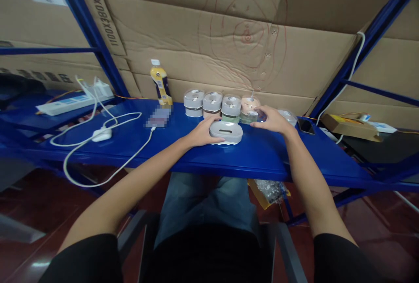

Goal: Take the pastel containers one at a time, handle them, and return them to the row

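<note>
My left hand (202,133) grips the left side of a grey-lidded oval container (225,131) resting on the blue shelf (183,152). My right hand (273,120) reaches behind it and touches a small round clear lidded container (248,116) at the right end of a row. That row holds three grey-lidded containers (212,103) along the cardboard wall, and a peach-lidded one (250,102) behind my right hand.
A yellow drink bottle (160,83) stands left of the row. White cables and a charger (102,134) lie on the left, with a power strip (70,103) behind. A phone (305,126) and a clear lid (288,116) lie on the right. Cardboard boxes form the back wall.
</note>
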Demonstrator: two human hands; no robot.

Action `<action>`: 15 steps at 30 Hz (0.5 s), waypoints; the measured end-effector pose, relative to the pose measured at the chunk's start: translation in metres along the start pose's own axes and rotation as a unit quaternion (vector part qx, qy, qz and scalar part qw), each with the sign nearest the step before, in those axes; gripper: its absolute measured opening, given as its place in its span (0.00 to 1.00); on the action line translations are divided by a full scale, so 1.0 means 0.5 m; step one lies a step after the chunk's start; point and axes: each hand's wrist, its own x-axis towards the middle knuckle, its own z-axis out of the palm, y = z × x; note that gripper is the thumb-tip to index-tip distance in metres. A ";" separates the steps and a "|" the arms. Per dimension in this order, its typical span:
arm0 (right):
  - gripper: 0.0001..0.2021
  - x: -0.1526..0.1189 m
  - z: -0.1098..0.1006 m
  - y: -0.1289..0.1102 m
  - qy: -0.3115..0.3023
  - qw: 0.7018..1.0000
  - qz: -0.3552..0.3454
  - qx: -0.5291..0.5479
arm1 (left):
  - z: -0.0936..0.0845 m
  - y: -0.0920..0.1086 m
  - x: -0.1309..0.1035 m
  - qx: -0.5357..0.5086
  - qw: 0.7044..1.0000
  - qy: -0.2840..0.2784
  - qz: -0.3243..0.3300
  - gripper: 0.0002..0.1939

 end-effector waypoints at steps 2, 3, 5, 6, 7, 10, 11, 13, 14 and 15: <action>0.36 0.002 0.015 -0.021 0.020 0.997 -0.036 0.060 | 0.003 -0.004 0.000 -0.001 1.000 -0.001 -0.004 0.48; 0.36 0.003 0.027 -0.033 0.012 0.994 -0.055 0.089 | 0.003 -0.007 0.000 -0.002 1.000 -0.005 -0.004 0.49; 0.37 0.007 0.058 -0.057 -0.022 0.986 -0.091 0.138 | 0.004 -0.011 -0.001 -0.010 1.000 -0.012 -0.004 0.52; 0.37 0.008 0.074 -0.067 -0.034 0.982 -0.102 0.155 | 0.004 -0.013 -0.001 -0.016 1.000 -0.014 -0.004 0.54; 0.38 0.010 0.089 -0.075 -0.041 0.979 -0.110 0.167 | 0.003 -0.015 -0.001 -0.025 1.000 -0.015 -0.005 0.57; 0.39 0.012 0.119 -0.088 -0.050 0.973 -0.131 0.181 | 0.003 -0.020 -0.001 -0.058 0.998 -0.018 -0.001 0.64; 0.39 0.012 0.124 -0.090 -0.054 0.972 -0.140 0.180 | 0.003 -0.021 0.000 -0.067 0.997 -0.021 0.004 0.66; 0.39 0.013 0.128 -0.092 -0.069 0.970 -0.155 0.177 | 0.005 -0.023 0.002 -0.076 0.997 -0.028 0.014 0.67; 0.39 0.012 0.129 -0.094 -0.075 0.969 -0.160 0.175 | 0.006 -0.024 0.002 -0.075 0.997 -0.030 0.016 0.67; 0.38 0.012 0.129 -0.096 -0.082 0.968 -0.163 0.172 | 0.007 -0.024 0.002 -0.072 0.997 -0.031 0.014 0.67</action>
